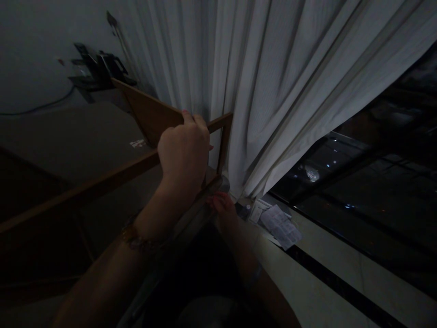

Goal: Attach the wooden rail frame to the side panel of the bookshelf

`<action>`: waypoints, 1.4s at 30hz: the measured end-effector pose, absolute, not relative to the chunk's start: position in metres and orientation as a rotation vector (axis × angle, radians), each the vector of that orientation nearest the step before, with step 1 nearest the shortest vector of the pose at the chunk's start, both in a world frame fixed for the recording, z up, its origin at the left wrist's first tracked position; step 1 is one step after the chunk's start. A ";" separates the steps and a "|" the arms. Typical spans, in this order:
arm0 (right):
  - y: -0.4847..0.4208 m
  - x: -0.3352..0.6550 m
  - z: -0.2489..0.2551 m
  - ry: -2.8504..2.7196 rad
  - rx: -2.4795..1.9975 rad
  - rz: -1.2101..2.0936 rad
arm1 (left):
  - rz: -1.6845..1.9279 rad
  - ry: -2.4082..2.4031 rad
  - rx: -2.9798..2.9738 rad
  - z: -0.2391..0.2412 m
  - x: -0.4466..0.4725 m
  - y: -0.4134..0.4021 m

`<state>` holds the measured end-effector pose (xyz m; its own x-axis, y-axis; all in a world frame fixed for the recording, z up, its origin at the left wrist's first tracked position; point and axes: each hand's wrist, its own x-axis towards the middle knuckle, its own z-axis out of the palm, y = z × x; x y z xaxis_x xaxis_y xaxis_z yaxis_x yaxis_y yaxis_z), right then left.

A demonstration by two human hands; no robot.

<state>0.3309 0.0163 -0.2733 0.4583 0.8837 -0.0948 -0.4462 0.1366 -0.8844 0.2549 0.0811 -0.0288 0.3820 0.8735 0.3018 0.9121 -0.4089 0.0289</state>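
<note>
My left hand (184, 152) is closed over the top rail of a wooden chair frame (150, 114), where the brown back panel meets the corner post. A bracelet sits on that wrist. Lower down and to the right, my right hand (223, 208) curls its fingers on the grey edge of the chair's seat (191, 216), close to the foot of the curtain. A long wooden armrest (85, 191) runs from the left hand down to the left. The room is dark, so the seat below is barely visible.
A white curtain (273, 91) hangs just behind the chair. A dark window (368, 182) runs along the right above a pale sill (327, 255) with papers (280, 223) on it. A small shelf with dark objects (95, 70) and a cable are at the far left wall.
</note>
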 end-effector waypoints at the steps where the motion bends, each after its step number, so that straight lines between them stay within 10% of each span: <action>1: 0.015 0.331 -0.274 -0.502 -1.046 1.026 | -0.402 -1.617 -2.489 -0.029 0.255 0.081; 28: 0.018 0.383 -0.311 -1.489 -1.564 -0.439 | -0.366 -1.629 -2.471 -0.028 0.256 0.080; 42: 0.017 0.350 -0.289 -0.909 -1.379 0.294 | -0.359 -1.587 -2.456 -0.027 0.255 0.078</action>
<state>0.3496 0.0165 -0.2887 0.6413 0.6673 0.3789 0.3184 0.2178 -0.9226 0.2545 0.0780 -0.0266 0.3958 0.8658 0.3060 0.9132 -0.4061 -0.0321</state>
